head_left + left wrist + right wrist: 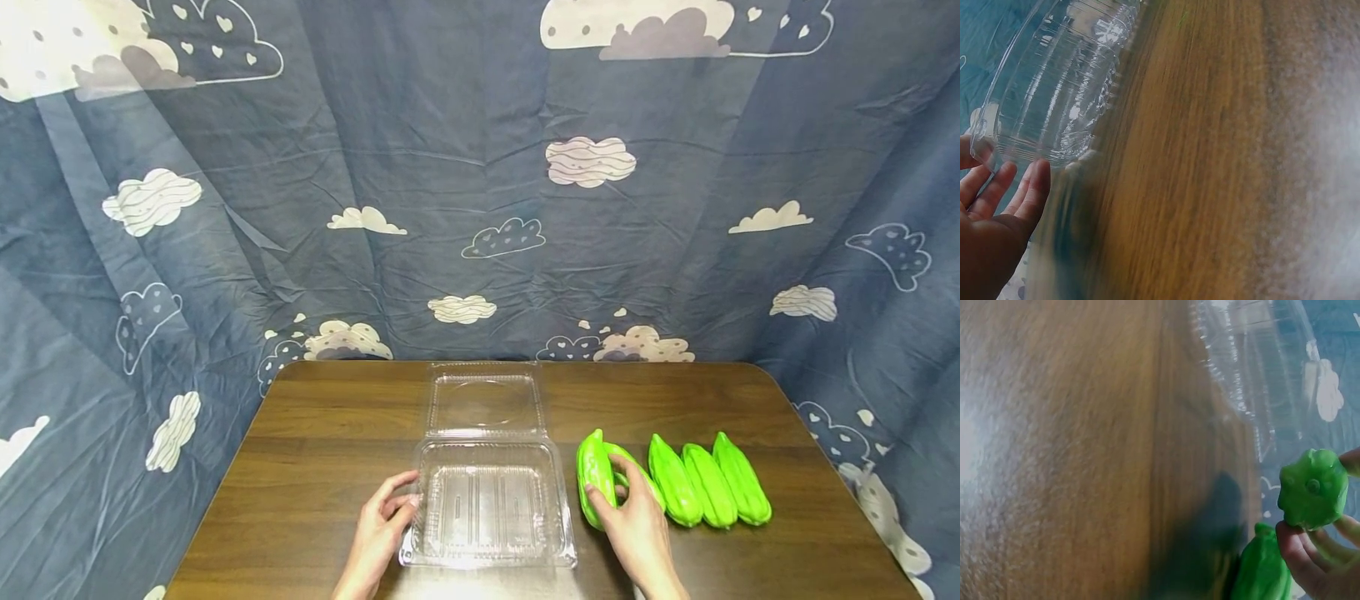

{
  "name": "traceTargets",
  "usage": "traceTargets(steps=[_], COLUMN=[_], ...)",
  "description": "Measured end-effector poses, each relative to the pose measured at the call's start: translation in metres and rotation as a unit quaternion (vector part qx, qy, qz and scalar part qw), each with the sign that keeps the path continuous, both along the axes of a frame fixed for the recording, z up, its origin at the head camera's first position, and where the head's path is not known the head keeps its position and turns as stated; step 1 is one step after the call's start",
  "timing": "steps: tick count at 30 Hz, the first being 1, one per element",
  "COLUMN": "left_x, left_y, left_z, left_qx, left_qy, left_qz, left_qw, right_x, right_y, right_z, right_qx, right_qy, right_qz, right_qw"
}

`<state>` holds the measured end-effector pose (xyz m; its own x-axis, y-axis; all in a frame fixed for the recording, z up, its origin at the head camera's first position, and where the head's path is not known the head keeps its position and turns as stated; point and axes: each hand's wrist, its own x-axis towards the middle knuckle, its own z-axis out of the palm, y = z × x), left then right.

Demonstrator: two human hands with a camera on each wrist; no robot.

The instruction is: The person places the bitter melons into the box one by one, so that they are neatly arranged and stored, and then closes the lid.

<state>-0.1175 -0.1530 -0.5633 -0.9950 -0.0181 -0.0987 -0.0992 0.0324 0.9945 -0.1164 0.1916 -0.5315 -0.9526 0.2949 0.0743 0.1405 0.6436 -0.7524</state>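
Note:
My right hand (pixel 636 512) grips a bright green, ridged bitter melon (pixel 594 479) between thumb and fingers, just right of a clear plastic container (pixel 566 508). The right wrist view shows the lumpy end of this bitter melon (pixel 1313 487) held above the table. Another bitter melon (pixel 637 479) lies behind my right hand, partly hidden by it. My left hand (pixel 378 521) holds the container's left rim. In the left wrist view, the thumb and fingers of my left hand (pixel 997 219) lie on either side of the container's edge (pixel 988 134).
The container's lid (pixel 487 404) is folded back flat, away from me. A row of bitter melons (pixel 708 486) lies on the right side of the brown wooden table (pixel 300 467). Beyond the table hangs a blue cloth with clouds (pixel 420 275).

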Motion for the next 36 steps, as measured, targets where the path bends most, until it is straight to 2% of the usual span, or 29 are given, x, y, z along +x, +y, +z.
traceTargets(steps=[8, 17, 25, 36], left_x=[0.001, 0.001, 0.001, 0.001], left_y=[0.0, 0.001, 0.0, 0.0], left_z=[0.0, 0.001, 0.001, 0.002], left_qx=[0.013, 0.002, 0.0, 0.0], left_qy=[0.008, 0.003, 0.014, 0.0], left_qz=[0.002, 0.0, 0.0, -0.002], left_qw=[0.9999, 1.0, 0.9999, 1.0], right_x=[0.002, 0.004, 0.005, 0.011], right_y=[-0.01, -0.027, -0.04, -0.066], right_z=[0.009, 0.017, 0.024, 0.02], right_qx=[-0.052, -0.104, -0.146, -0.2], right_qy=[0.017, 0.044, 0.059, 0.033], right_qz=[0.015, 0.037, 0.056, 0.102], right_qw=[0.9984, 0.9929, 0.986, 0.9739])
